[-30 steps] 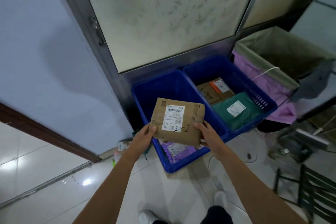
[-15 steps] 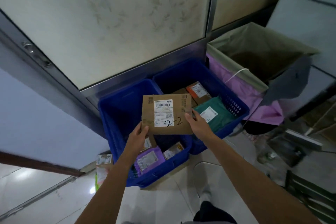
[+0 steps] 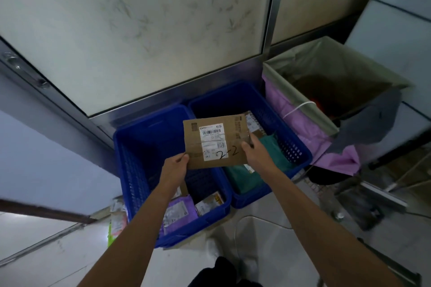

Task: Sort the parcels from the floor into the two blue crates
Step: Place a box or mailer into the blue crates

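Note:
A flat brown cardboard parcel (image 3: 231, 128) with a white label and "2-2" written on it hangs over the gap between two blue crates. My left hand (image 3: 175, 166) pinches its lower left corner and my right hand (image 3: 254, 151) grips its right edge. The left blue crate (image 3: 140, 147) holds a purple parcel (image 3: 178, 212) and a small brown-and-white packet (image 3: 210, 202) at its near end. The right blue crate (image 3: 291, 137) holds a green parcel (image 3: 242, 177) and brown boxes, mostly hidden behind the held parcel.
A bin lined with grey and purple bags (image 3: 326, 91) stands right of the crates. Frosted glass panels in a metal frame (image 3: 270, 18) rise behind them. A few parcels (image 3: 117, 219) lie on the floor left of the left crate. Dark clutter sits at the right.
Both hands have carried the parcel to the right, from above the left crate toward the right crate. The view has shifted closer to the crates.

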